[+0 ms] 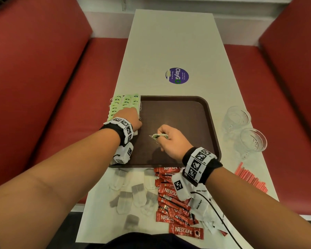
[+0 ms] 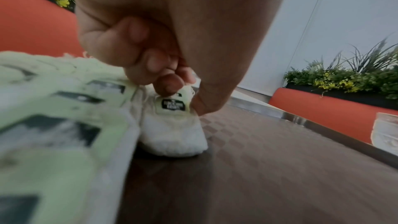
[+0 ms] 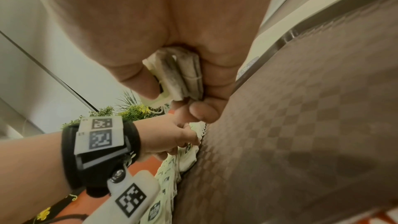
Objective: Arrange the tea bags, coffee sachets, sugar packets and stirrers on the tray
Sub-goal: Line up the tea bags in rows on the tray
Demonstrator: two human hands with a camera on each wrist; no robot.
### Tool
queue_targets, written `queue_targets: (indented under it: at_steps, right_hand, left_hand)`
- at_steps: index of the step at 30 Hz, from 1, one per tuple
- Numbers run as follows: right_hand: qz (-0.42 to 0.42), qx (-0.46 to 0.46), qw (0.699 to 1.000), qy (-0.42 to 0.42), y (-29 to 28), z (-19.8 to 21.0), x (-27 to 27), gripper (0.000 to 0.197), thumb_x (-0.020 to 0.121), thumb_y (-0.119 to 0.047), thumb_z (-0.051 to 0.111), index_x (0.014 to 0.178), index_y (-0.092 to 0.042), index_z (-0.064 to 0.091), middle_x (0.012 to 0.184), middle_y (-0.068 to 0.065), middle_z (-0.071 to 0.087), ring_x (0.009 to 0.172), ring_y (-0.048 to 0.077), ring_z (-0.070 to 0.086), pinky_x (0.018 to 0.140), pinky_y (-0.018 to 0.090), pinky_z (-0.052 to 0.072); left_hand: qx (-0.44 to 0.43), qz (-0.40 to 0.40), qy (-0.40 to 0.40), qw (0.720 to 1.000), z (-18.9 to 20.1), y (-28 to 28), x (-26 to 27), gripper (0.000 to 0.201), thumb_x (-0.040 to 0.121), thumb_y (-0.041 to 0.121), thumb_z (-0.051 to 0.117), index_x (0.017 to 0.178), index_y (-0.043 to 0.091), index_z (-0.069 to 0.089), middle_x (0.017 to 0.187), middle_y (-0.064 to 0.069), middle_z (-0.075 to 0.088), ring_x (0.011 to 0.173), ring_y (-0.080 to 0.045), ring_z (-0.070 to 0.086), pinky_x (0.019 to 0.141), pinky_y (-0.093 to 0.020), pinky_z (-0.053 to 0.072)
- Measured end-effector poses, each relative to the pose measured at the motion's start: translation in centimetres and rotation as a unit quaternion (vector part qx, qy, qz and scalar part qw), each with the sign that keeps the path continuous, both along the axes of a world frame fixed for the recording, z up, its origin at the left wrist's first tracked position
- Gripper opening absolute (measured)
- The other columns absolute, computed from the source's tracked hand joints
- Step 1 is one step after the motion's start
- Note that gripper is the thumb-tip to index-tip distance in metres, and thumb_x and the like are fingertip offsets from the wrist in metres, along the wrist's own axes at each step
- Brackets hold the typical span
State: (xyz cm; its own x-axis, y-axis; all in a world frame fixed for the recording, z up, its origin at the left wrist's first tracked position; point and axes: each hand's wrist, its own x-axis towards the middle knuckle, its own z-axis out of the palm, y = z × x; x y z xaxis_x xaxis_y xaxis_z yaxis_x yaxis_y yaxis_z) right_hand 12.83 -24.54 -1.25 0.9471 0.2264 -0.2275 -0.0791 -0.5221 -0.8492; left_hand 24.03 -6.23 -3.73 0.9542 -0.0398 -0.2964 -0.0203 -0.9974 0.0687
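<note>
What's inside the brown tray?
Rows of green-tagged tea bags line the tray's left side. The left hand covers some; the right hand holds a few more above it.

Even, soft overhead light gives the head view a faint sheen on the tray (image 1: 187, 112) with hand shadows toward 6 o'clock, barrel-bent edges, while both wrist views are dimmer, warm-tinted and blurred up close.
</note>
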Motion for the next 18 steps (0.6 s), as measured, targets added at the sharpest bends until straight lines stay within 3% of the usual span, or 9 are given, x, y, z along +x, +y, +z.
queue_targets:
  at_steps: [3, 6, 9, 11, 14, 18]
  right_hand:
    - [-0.004, -0.007, 1.0, -0.025, 0.0, 0.1, -0.1, 0.006, 0.091, -0.014, 0.056, 0.086, -0.011, 0.054, 0.084, 0.001, 0.056, 0.067, 0.015, 0.049, 0.065, 0.03, 0.038]
    - [-0.012, -0.008, 0.999, -0.048, 0.0, 0.0, 0.1, 0.007, 0.092, -0.015, 0.058, 0.086, -0.014, 0.054, 0.093, 0.001, 0.056, 0.074, 0.015, 0.052, 0.068, 0.03, 0.041]
    - [-0.019, 0.018, 0.999, -0.045, 0.0, 0.1, 0.3, 0.008, 0.096, -0.021, 0.058, 0.09, -0.018, 0.054, 0.081, 0.0, 0.06, 0.068, 0.017, 0.054, 0.064, 0.038, 0.045]
    - [-0.023, 0.022, 0.998, -0.051, 0.0, 0.1, 0.4, 0.009, 0.098, -0.027, 0.058, 0.094, -0.019, 0.056, 0.082, 0.002, 0.064, 0.072, 0.024, 0.06, 0.067, 0.043, 0.051]
    - [-0.017, 0.022, 0.997, -0.067, 0.2, 0.2, 0.4, 0.012, 0.098, -0.032, 0.059, 0.097, -0.019, 0.059, 0.086, 0.002, 0.067, 0.079, 0.023, 0.063, 0.071, 0.044, 0.053]
    - [0.012, 0.011, 0.997, -0.073, 0.6, 0.0, 0.0, 0.012, 0.096, -0.031, 0.064, 0.096, -0.018, 0.061, 0.081, -0.002, 0.065, 0.071, 0.016, 0.06, 0.069, 0.041, 0.052]
  left_hand:
    - [-0.009, -0.01, -0.006, 1.0, 0.5, 0.7, -0.2, 0.039, 0.091, 0.044, 0.059, 0.112, 0.012, 0.054, 0.1, -0.009, 0.062, 0.08, -0.026, 0.053, 0.066, -0.033, 0.041]
    - [-0.108, -0.03, -0.041, 0.993, 1.5, 0.9, -1.3, 0.033, 0.096, 0.053, 0.051, 0.099, 0.02, 0.053, 0.089, -0.001, 0.062, 0.079, -0.022, 0.056, 0.067, -0.033, 0.042]
    - [-0.276, -0.099, -0.068, 0.954, 3.5, 0.4, -4.0, 0.04, 0.097, 0.058, 0.044, 0.093, 0.022, 0.061, 0.079, 0.004, 0.063, 0.072, -0.011, 0.057, 0.066, -0.032, 0.043]
    - [-0.35, -0.137, -0.062, 0.925, 4.7, 0.3, -6.1, 0.037, 0.094, 0.057, 0.05, 0.093, 0.023, 0.064, 0.076, 0.01, 0.06, 0.063, -0.002, 0.05, 0.062, -0.028, 0.041]
    - [-0.354, -0.173, -0.08, 0.916, 5.0, 0.4, -8.1, 0.012, 0.092, 0.04, 0.067, 0.092, 0.028, 0.064, 0.076, 0.012, 0.057, 0.064, -0.008, 0.05, 0.063, -0.028, 0.045]
    - [-0.349, -0.175, -0.113, 0.914, 5.1, 1.0, -8.7, 0.007, 0.092, 0.032, 0.068, 0.086, 0.03, 0.066, 0.073, 0.006, 0.061, 0.064, -0.011, 0.051, 0.061, -0.028, 0.042]
